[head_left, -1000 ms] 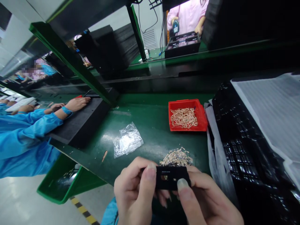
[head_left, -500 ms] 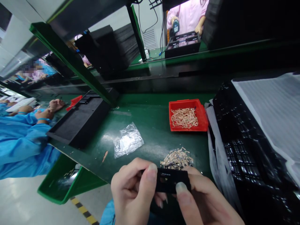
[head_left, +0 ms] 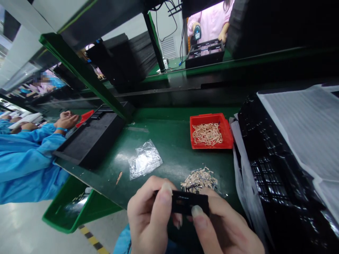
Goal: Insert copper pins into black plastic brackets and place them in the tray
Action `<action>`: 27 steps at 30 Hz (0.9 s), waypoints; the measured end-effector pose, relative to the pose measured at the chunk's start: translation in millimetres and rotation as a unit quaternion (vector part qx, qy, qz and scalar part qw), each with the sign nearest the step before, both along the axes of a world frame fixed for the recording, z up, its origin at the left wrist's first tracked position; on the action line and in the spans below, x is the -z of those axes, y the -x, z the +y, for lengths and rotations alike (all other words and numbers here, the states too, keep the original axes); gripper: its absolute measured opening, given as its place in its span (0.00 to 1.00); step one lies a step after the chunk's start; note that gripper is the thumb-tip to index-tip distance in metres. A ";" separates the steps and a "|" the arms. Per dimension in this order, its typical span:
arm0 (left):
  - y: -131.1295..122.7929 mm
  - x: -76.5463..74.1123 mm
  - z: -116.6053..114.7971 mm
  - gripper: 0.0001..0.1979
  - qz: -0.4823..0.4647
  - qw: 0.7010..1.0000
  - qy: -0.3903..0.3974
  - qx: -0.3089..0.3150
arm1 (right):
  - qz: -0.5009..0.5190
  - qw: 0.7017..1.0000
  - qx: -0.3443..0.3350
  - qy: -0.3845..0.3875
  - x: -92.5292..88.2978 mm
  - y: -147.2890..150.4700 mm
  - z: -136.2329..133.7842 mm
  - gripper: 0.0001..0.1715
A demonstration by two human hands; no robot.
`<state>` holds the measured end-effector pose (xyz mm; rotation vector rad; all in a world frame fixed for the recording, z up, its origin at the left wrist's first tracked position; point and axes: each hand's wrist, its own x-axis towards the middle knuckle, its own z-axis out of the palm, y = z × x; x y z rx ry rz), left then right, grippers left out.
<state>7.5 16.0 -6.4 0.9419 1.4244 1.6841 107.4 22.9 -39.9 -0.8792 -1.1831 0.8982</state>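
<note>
A small black plastic part [head_left: 188, 202] with a slot in its face is held between both my hands, low in the view over the front edge of the green table [head_left: 169, 141]. My left hand [head_left: 150, 218] pinches its left end, thumb on top. My right hand [head_left: 225, 229] grips its right end, thumb pressed on the lower edge. Just beyond the part lies a loose pile of small tan strips [head_left: 200, 178]. A red tray [head_left: 211, 118] with more such strips sits farther back.
A crumpled clear plastic bag [head_left: 144, 160] lies left of centre. Stacked black moulded trays [head_left: 267, 165] under white foam sheet [head_left: 304, 123] fill the right. A black flat tray [head_left: 90, 137] and a co-worker's blue sleeves [head_left: 29, 155] are at left. A green bin [head_left: 66, 208] hangs below the table edge.
The black part has dropped slightly and tilted in my hands. The co-worker's hand at left has pulled back off the black flat tray.
</note>
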 end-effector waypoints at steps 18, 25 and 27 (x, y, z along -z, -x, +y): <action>12.8 -6.3 6.1 0.17 0.287 0.958 -0.006 0.014 | -0.058 0.996 -0.046 -0.052 1.5 -10.0 8.7 0.11; 6.0 -6.2 7.5 0.19 0.338 0.941 0.011 -0.028 | -0.050 0.994 -0.086 -0.044 4.6 -12.6 8.4 0.13; 6.1 -7.1 9.4 0.19 0.366 0.930 0.019 -0.041 | -0.060 0.993 -0.098 -0.032 6.3 -12.8 8.2 0.13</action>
